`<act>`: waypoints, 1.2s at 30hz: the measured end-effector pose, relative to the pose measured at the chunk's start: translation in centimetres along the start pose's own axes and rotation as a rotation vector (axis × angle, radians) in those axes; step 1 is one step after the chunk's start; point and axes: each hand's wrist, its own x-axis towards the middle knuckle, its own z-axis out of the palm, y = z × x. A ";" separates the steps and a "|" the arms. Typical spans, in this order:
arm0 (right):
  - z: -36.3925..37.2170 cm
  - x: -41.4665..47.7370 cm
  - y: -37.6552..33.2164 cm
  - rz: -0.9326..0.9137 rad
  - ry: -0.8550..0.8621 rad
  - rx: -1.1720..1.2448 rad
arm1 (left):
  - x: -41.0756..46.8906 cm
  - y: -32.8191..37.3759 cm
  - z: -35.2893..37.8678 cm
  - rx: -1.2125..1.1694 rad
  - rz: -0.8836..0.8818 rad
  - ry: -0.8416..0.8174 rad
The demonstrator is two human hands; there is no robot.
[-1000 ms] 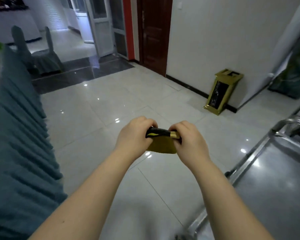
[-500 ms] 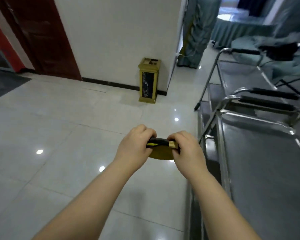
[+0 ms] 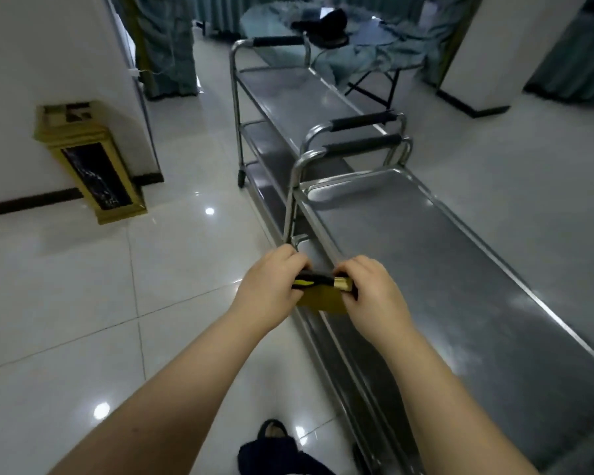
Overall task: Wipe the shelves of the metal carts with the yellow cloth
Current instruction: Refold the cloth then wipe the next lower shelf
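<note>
Tiled floor (image 3: pixel 83 303). By cart (image 3: pixel 362 144), left hand (image 3: pixel 271 286) and right hand (image 3: pixel 374 296) pinch folded cloth (image 3: pixel 323 301), fingers (image 3: pixel 350 270) curled. Best: spread flat, long overlapping strokes along top shelf (image 3: pixel 443 269).

My left hand (image 3: pixel 270 291) and right hand (image 3: pixel 374 296) grip the folded yellow cloth (image 3: pixel 323 301) between them, fingers curled round its top edge. Just right of my fingers runs the near metal cart (image 3: pixel 460 286), its top shelf gleaming. Beyond my fingers stands a second metal cart (image 3: pixel 288 94). Well left of them, a gold bin (image 3: pixel 93 162) sits against the wall.
</note>
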 end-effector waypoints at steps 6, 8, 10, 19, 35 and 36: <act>2.2 4.4 1.5 0.169 -0.011 -0.012 | 6.3 -3.3 0.7 -0.019 0.065 -0.122; 2.6 5.4 1.8 0.246 -0.011 -0.016 | 8.5 -4.4 0.9 -0.036 0.111 -0.158; 3.4 5.9 2.1 0.328 -0.010 -0.029 | 10.5 -5.6 1.5 -0.057 0.171 -0.206; 12.2 5.1 -3.1 0.799 0.233 -0.113 | 14.1 -12.6 5.0 -0.068 0.647 -0.511; 29.5 -3.5 -2.8 1.199 0.292 0.025 | 7.2 -21.3 19.4 -0.146 0.663 -0.908; 30.8 -4.1 -1.3 1.200 0.281 0.034 | 7.1 -21.7 21.5 -0.135 0.660 -0.923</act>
